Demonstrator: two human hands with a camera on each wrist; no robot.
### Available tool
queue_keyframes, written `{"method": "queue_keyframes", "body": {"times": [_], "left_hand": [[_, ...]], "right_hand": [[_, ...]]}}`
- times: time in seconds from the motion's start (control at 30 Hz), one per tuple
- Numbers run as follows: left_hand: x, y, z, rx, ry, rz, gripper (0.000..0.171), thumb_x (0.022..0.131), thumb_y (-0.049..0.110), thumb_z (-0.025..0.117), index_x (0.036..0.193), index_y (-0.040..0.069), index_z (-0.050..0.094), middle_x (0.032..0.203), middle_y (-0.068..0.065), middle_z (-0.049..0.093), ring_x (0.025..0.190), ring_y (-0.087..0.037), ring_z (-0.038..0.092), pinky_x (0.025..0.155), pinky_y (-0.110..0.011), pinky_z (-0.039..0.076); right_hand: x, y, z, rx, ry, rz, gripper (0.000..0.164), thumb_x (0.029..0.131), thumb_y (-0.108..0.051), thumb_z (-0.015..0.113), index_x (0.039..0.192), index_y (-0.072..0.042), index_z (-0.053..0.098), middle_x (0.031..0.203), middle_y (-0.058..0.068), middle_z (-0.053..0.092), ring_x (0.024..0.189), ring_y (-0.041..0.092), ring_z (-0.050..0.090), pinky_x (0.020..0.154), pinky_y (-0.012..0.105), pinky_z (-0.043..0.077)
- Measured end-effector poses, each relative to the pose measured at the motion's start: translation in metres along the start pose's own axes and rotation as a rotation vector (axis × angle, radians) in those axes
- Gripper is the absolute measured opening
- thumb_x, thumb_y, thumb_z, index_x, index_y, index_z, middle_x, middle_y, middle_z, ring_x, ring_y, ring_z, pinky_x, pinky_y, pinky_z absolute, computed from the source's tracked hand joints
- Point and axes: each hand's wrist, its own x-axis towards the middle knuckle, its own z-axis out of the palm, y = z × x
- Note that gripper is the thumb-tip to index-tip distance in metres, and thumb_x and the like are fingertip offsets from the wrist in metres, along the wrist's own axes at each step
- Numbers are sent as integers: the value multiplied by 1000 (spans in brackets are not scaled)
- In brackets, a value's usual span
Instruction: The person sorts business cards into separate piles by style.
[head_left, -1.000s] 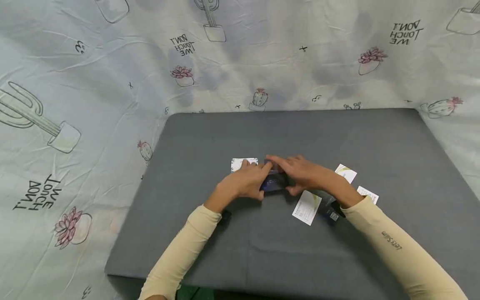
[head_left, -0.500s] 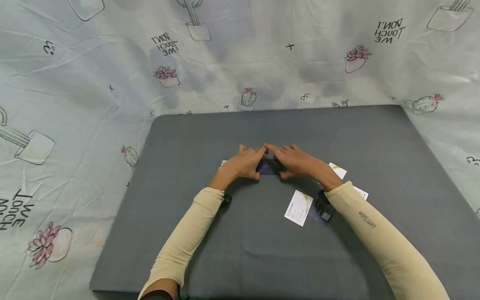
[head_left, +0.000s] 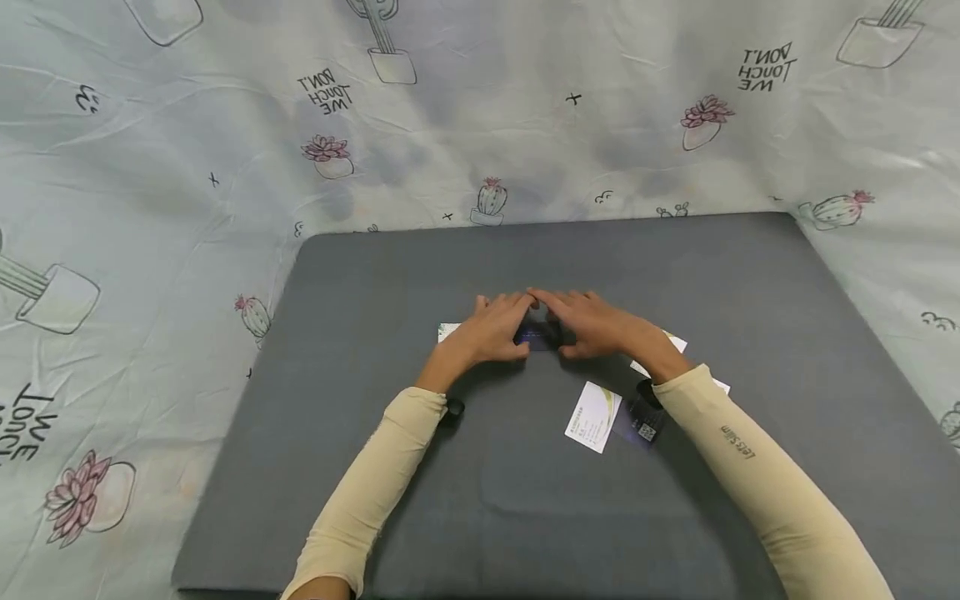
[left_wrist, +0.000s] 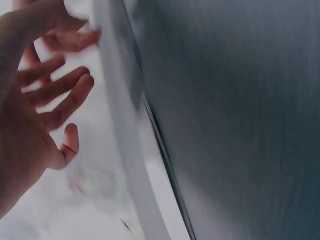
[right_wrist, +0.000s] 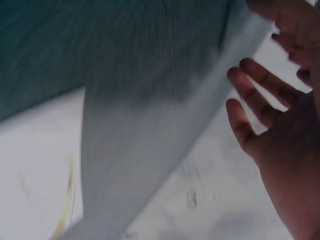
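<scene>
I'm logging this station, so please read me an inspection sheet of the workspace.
surface: grey, fabric-looking rectangular tabletop
job's things: dark blue rectangular card, partly hidden; thin white rectangular card with a yellow curve, beside dark rectangular card with a QR code; other thin white cards, partly hidden
clutter: nothing seen
grips: bare left grip and bare right grip either side of the dark blue card, fingers relaxed; contact unclear
cables: nothing seen
surroundings: white fabric printed with cacti and lettering

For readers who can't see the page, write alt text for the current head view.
A person's left hand and right hand frame a dark blue item on a gray table, fingertips close together. Nearer the viewer, a white card lies beside a dark card. A pale cloth printed with cactus drawings hangs behind.
</scene>
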Motion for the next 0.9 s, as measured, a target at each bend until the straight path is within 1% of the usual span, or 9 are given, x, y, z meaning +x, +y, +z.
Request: {"method": "queue_keyframes", "body": {"times": [0.1, 0.2, 0.3, 0.4, 0.5, 0.6, 0.67, 0.73, 0.9], "left_hand": [[-8, 39, -3, -111, 94, -15, 64, 92, 28, 74, 145, 8, 43, 127, -9, 68, 114, -26, 65, 92, -48, 42], [-12, 88, 2, -166, 136, 7, 64, 91, 31, 75, 141, 5, 42, 113, -8, 72, 101, -23, 70, 86, -45, 49], [-11, 132, 15, -131, 127, 19, 64, 91, 38, 75, 137, 6, 44, 112, -6, 73, 97, -20, 71, 81, -40, 52], [-9, 163, 32, -15, 107, -10, 66, 90, 47, 75, 133, 6, 46, 113, -6, 74, 96, -21, 71, 80, -38, 51], [-8, 179, 47, 140, 78, -49, 73, 87, 56, 76, 133, 7, 47, 110, -4, 73, 93, -21, 68, 80, -39, 50], [-8, 186, 57, 210, 46, -76, 77, 85, 55, 79, 135, 7, 47, 108, -5, 70, 91, -23, 66, 81, -43, 51], [-8, 188, 58, 202, 25, -94, 79, 83, 51, 81, 139, 7, 45, 110, -7, 69, 93, -25, 68, 82, -48, 53], [-6, 190, 59, 163, 3, -107, 80, 82, 45, 83, 140, 7, 44, 112, -9, 68, 96, -28, 70, 84, -52, 54], [-3, 202, 62, 117, -25, -140, 81, 78, 42, 85, 140, 9, 45, 112, -12, 69, 98, -32, 71, 84, -54, 53]], "right_hand": [[-24, 2, -12, 24, 27, -16, 106, 83, -17, 88, 166, -12, 22, 152, 18, 53, 138, 41, 52, 110, 70, 36], [-59, 6, -20, 21, 33, -38, 94, 80, -10, 88, 160, -9, 36, 149, 15, 57, 132, 38, 57, 108, 70, 38], [-96, 10, -18, 10, -4, -39, 83, 79, -2, 86, 152, -7, 48, 147, 13, 61, 128, 35, 62, 106, 68, 41], [-120, 12, -9, 17, -57, -31, 83, 77, 1, 85, 151, -7, 49, 150, 12, 60, 131, 33, 62, 107, 65, 43], [-130, 12, 0, 19, -76, -29, 86, 74, 3, 84, 151, -7, 49, 151, 12, 58, 134, 34, 60, 106, 62, 45], [-130, 12, 5, 37, -72, -44, 89, 69, 11, 79, 151, -3, 48, 148, 13, 59, 131, 33, 61, 104, 58, 47], [-131, 11, 6, 47, -82, -33, 95, 66, 13, 76, 154, -3, 44, 142, 12, 63, 121, 30, 63, 99, 53, 50], [-134, 12, 6, 38, -90, -26, 101, 64, 12, 77, 156, -3, 39, 134, 11, 65, 113, 26, 64, 97, 50, 50], [-150, 10, 8, -45, -68, -7, 113, 65, -3, 88, 161, -7, 29, 114, 4, 66, 100, 19, 60, 94, 47, 45]]}}
